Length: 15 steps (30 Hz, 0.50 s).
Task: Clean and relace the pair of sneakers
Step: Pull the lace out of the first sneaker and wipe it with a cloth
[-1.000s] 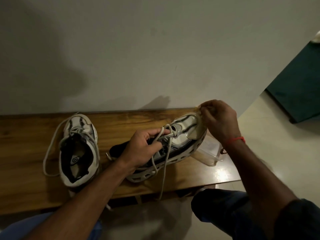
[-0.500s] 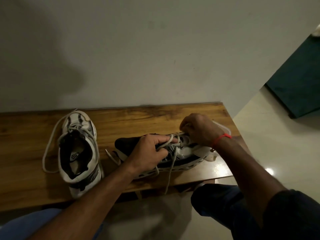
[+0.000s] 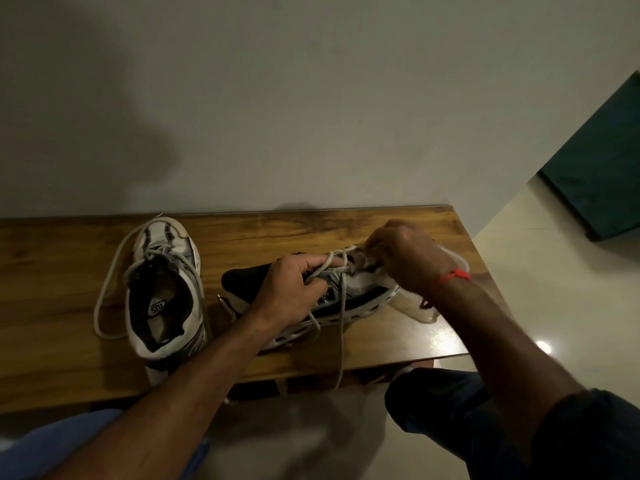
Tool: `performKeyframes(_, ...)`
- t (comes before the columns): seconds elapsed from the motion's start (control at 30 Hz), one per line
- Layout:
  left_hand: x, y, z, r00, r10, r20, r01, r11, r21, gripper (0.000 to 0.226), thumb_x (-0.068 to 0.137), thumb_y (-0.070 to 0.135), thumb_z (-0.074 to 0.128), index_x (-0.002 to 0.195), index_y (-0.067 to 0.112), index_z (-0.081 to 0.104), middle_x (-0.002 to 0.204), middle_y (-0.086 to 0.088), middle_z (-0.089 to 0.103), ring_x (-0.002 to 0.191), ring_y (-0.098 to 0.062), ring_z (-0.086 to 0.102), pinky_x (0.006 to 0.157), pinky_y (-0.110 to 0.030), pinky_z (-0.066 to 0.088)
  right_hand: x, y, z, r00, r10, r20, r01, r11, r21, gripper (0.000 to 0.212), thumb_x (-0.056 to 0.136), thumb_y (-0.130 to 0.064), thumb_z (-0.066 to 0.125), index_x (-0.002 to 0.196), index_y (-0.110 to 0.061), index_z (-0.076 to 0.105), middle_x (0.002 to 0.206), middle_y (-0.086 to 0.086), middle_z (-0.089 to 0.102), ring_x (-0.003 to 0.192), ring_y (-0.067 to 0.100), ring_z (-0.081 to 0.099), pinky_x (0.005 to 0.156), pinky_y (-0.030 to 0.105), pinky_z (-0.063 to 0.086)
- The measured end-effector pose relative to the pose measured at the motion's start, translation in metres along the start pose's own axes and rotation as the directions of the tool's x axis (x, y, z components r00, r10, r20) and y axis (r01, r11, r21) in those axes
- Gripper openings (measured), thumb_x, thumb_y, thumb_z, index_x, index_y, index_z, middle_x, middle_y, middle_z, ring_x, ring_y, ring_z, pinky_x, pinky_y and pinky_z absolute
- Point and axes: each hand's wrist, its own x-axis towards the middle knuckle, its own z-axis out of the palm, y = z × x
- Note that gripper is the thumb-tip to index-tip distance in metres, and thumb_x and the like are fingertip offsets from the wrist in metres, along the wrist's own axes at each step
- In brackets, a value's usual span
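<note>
Lowered since earlier, one sneaker (image 3: 349, 296) lay sideways on the wooden bench (image 3: 52, 282); left hand (image 3: 294, 289) gripped its laces (image 3: 341, 327); right hand (image 3: 405, 261) pinched its toe; second sneaker (image 3: 162, 289) stood at nine o'clock.

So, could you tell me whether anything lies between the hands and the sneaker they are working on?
Nothing visible does. The left hand already grips the sneaker at its middle, with a lace crossing its fingers, and the right hand is curled at the toe end. The other sneaker sits apart, to the left on the bench.
</note>
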Motion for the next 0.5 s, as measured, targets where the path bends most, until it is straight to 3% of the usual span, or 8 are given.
performKeyframes(0.07, 0.001, 0.002, -0.004, 1.0, -0.009, 0.0, 0.009, 0.999, -0.054, 0.049, 0.089, -0.009, 0.058, 0.114, 0.029, 0.075, 0.112, 0.008, 0.073, 0.051, -0.02, 0.048, 0.046, -0.027, 0.04, 0.004, 0.018, -0.007, 0.986, 0.098, -0.138, -0.099, 0.995, 0.003, 0.018, 0.095, -0.009, 0.058, 0.103, -0.009, 0.075, 0.105, 0.013, 0.065, 0.096, 0.028, 0.061, 0.081, 0.027, 0.046)
performKeyframes(0.13, 0.001, 0.006, -0.006, 0.999, -0.042, -0.009, 0.04, 0.987, -0.153, 0.049, 0.09, -0.009, 0.057, 0.112, 0.03, 0.075, 0.112, 0.011, 0.073, 0.053, -0.016, 0.05, 0.048, -0.025, 0.042, 0.001, 0.024, -0.012, 0.947, 0.103, -0.305, -0.088, 0.994, 0.065, 0.015, 0.092, -0.005, 0.063, 0.1, -0.007, 0.076, 0.1, 0.015, 0.066, 0.089, 0.029, 0.062, 0.077, 0.018, 0.036)
performKeyframes(0.23, 0.004, 0.01, -0.008, 0.996, -0.076, -0.049, 0.058, 0.951, -0.304, 0.052, 0.09, -0.009, 0.056, 0.106, 0.036, 0.077, 0.104, 0.012, 0.077, 0.085, -0.023, 0.06, 0.075, -0.037, 0.047, -0.003, 0.005, -0.005, 0.892, 0.024, -0.452, 0.032, 0.993, 0.116, 0.014, 0.093, -0.01, 0.065, 0.103, -0.008, 0.075, 0.102, 0.011, 0.065, 0.092, 0.023, 0.058, 0.081, 0.018, 0.036)
performKeyframes(0.33, 0.007, 0.013, -0.011, 0.986, -0.145, -0.081, 0.096, 0.895, -0.435, 0.05, 0.091, -0.012, 0.052, 0.108, 0.027, 0.079, 0.116, 0.007, 0.075, 0.109, -0.013, 0.067, 0.097, -0.034, 0.051, -0.004, -0.019, 0.009, 0.883, -0.009, -0.469, 0.097, 0.982, 0.165, 0.02, 0.096, -0.018, 0.059, 0.108, -0.008, 0.072, 0.11, 0.011, 0.062, 0.102, 0.027, 0.056, 0.084, 0.026, 0.044)
performKeyframes(0.37, 0.007, 0.014, -0.013, 0.982, -0.173, -0.078, 0.113, 0.865, -0.489, 0.05, 0.091, -0.013, 0.049, 0.11, 0.023, 0.078, 0.118, 0.003, 0.074, 0.114, -0.015, 0.067, 0.101, -0.039, 0.052, -0.007, -0.028, 0.014, 0.884, -0.033, -0.467, 0.123, 0.979, 0.162, 0.023, 0.095, -0.021, 0.057, 0.108, -0.008, 0.071, 0.112, 0.012, 0.061, 0.104, 0.027, 0.055, 0.083, 0.027, 0.045)
performKeyframes(0.43, 0.008, 0.016, -0.016, 0.975, -0.216, -0.045, 0.144, 0.776, -0.615, 0.048, 0.093, -0.013, 0.044, 0.114, 0.016, 0.075, 0.113, -0.009, 0.076, 0.113, -0.028, 0.069, 0.101, -0.047, 0.054, -0.013, -0.044, 0.026, 0.878, -0.098, -0.468, 0.193, 0.968, 0.16, 0.028, 0.094, -0.025, 0.054, 0.108, -0.007, 0.07, 0.113, 0.013, 0.06, 0.102, 0.026, 0.057, 0.081, 0.03, 0.053)
performKeyframes(0.5, 0.008, 0.016, -0.021, 0.971, -0.238, -0.01, 0.16, 0.681, -0.715, 0.045, 0.096, -0.01, 0.041, 0.122, 0.013, 0.071, 0.11, -0.014, 0.076, 0.104, -0.03, 0.07, 0.094, -0.045, 0.056, -0.02, -0.062, 0.04, 0.883, -0.126, -0.453, 0.25, 0.942, 0.225, 0.028, 0.095, -0.024, 0.054, 0.113, -0.007, 0.068, 0.116, 0.012, 0.059, 0.102, 0.023, 0.059, 0.08, 0.033, 0.058)
